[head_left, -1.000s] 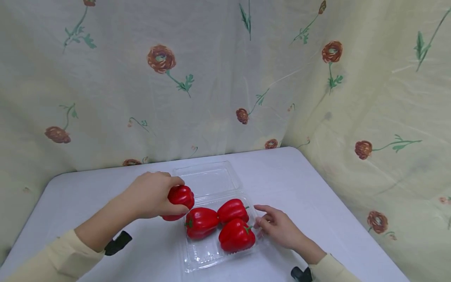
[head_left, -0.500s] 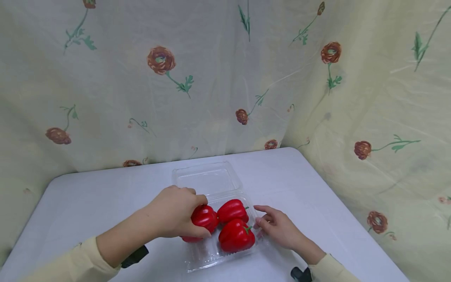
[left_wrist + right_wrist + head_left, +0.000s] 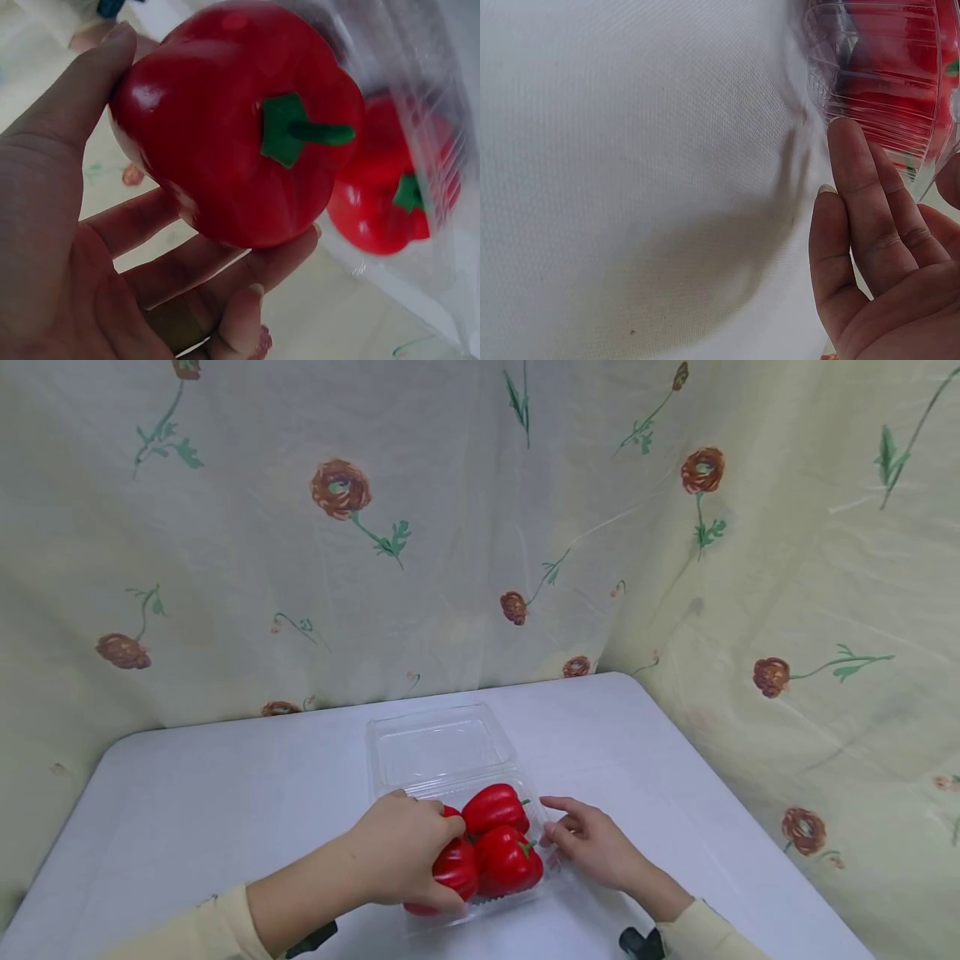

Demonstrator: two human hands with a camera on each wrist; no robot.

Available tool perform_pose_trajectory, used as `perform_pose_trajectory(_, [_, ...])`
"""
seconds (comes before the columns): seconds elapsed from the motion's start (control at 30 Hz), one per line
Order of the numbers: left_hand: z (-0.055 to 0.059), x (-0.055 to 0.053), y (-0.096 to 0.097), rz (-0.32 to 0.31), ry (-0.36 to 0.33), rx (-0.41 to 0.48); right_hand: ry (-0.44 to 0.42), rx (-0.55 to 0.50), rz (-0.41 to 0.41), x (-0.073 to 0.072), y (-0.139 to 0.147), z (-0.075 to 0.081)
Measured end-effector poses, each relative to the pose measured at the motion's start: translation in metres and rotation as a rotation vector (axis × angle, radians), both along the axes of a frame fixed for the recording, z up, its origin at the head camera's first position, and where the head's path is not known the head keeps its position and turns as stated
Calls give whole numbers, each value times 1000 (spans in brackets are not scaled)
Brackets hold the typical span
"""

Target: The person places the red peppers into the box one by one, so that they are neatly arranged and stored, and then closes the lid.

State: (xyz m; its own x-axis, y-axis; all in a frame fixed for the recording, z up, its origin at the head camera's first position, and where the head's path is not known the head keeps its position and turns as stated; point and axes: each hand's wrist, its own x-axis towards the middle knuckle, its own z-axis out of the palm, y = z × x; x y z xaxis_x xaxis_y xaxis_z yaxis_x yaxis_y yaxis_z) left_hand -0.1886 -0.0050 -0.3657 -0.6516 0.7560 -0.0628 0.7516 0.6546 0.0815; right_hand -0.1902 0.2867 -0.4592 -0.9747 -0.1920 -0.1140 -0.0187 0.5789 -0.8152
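Note:
My left hand point(image 3: 408, 852) grips a shiny red bell pepper point(image 3: 456, 870), low at the near-left part of a clear plastic container point(image 3: 431, 922). In the left wrist view thumb and fingers wrap this pepper point(image 3: 225, 135), its green stem facing away from the palm. Two more red peppers sit in the container: one at the back point(image 3: 495, 808), one at the near right point(image 3: 512, 862). Another pepper point(image 3: 450, 811) is mostly hidden behind my left hand. My right hand point(image 3: 592, 843) rests at the container's right side, its fingers point(image 3: 862, 195) nearly straight against the ribbed wall.
The container's hinged lid point(image 3: 442, 745) lies flipped back, flat on the white-covered table point(image 3: 240, 793). Flower-printed curtains point(image 3: 450, 527) hang behind the table and along its right side. A dark strap device sits at each wrist.
My left hand has carried its pepper rightward and toward me, from left of the container to over its near-left part. My right hand has stayed where it was.

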Motion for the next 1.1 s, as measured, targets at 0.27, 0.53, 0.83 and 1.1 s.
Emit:
perform_pose_trajectory(0.27, [-16,1,7,-21,50,-52,-2,-7,14,-1,0,-1])
perform_pose_trajectory(0.53, [-27,-1,10,-26,96,-51,-11,-7,3,0,0,0])
perform_pose_trajectory(0.83, [-33,1,18,-39,123,-114,-14,-9,4,0,0,0])
perform_pose_trajectory(1.1, [-41,1,25,-95,165,-138,4,4,9,1,0,0])
